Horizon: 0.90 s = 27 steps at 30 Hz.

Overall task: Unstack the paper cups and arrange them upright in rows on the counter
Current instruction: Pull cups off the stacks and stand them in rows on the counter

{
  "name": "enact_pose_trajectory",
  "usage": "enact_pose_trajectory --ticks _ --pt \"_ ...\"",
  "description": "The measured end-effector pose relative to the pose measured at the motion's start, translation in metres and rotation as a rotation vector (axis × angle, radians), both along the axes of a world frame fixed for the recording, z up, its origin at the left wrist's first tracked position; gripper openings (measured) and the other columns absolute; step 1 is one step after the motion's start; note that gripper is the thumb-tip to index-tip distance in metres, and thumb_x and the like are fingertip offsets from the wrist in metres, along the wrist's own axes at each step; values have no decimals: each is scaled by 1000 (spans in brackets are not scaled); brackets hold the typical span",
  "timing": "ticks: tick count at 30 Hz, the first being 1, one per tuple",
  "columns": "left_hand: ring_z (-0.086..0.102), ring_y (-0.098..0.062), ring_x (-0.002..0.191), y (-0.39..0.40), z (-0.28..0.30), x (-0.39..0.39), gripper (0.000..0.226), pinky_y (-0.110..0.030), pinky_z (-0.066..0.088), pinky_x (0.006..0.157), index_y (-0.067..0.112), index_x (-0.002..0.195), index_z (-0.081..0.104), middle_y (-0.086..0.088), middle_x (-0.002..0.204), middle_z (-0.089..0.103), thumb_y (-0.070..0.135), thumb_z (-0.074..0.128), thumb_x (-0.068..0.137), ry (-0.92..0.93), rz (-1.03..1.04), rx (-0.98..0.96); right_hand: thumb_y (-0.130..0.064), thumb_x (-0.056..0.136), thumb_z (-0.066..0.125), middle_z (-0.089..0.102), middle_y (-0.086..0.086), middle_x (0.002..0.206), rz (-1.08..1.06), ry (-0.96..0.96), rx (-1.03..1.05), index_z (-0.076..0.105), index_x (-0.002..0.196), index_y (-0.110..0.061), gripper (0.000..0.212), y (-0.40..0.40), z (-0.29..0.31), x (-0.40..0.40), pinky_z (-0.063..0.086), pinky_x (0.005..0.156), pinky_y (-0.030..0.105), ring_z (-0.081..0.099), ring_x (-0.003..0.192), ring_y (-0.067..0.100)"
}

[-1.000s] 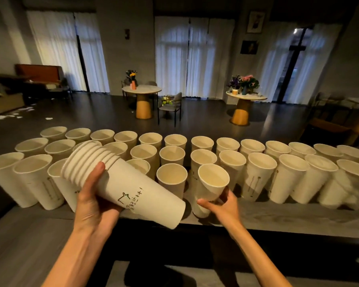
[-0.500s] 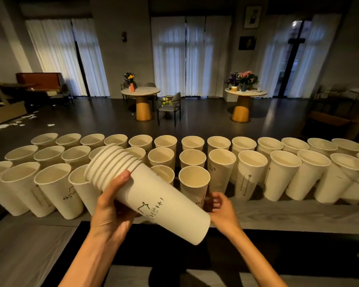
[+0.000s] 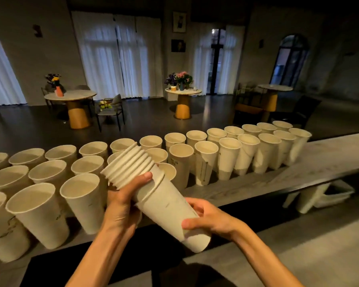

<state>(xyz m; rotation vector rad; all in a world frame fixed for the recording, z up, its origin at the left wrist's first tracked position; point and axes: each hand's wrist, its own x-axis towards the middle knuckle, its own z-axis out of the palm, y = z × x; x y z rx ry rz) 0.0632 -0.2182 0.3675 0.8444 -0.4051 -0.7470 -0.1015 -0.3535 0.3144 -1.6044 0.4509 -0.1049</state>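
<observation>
Both hands grip the cup stack [image 3: 153, 195], tilted, rims toward 11 o'clock, above the desk [image 3: 319, 160] near edge. Left hand [image 3: 120, 206] wraps the upper part, right hand [image 3: 207, 220] the base. Upright cups [image 3: 81, 195] in rows from 9 to 2 o'clock.

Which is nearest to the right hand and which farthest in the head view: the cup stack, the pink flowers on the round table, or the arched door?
From the right hand:
1. Cup stack: held in it, in front of the counter.
2. Pink flowers: on the round table, middle of the room.
3. Arched door: far right wall.
</observation>
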Motion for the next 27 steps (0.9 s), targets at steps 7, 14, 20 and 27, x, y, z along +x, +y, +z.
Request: enact_pose_trajectory --ticks 7,14,20,27 --pt "75 -9 77 21 30 15 14 -31 64 70 20 88 84 4 85 79 14 72 82 129 117 -74 -29 55 98 63 -14 124 -404 -72 -412 54 125 -33 83 -33 -23 -30 53 94 25 57 119 1" --pt "76 -11 85 26 45 14 21 -29 62 71 17 101 79 2 95 79 28 63 95 125 249 -201 -26 55 96 60 -3 136 -577 -105 -306 47 139 -24 98 -90 -52 0 44 108 42 53 128 14" --pt "68 -22 119 -5 31 -22 84 -45 58 95 12 139 62 -9 135 68 42 89 65 195 346 -215 -35 55 95 59 -11 132 -402 -74 -246 47 135 -31 93 -125 -75 22 43 107 39 51 130 13" --pt "76 -17 93 -46 11 -61 36 -47 61 89 18 114 72 -2 111 79 38 75 83 236 524 -77 -47 56 93 53 -18 137 -216 5 -303 42 140 -34 99 -134 -77 19 42 109 39 46 130 6"
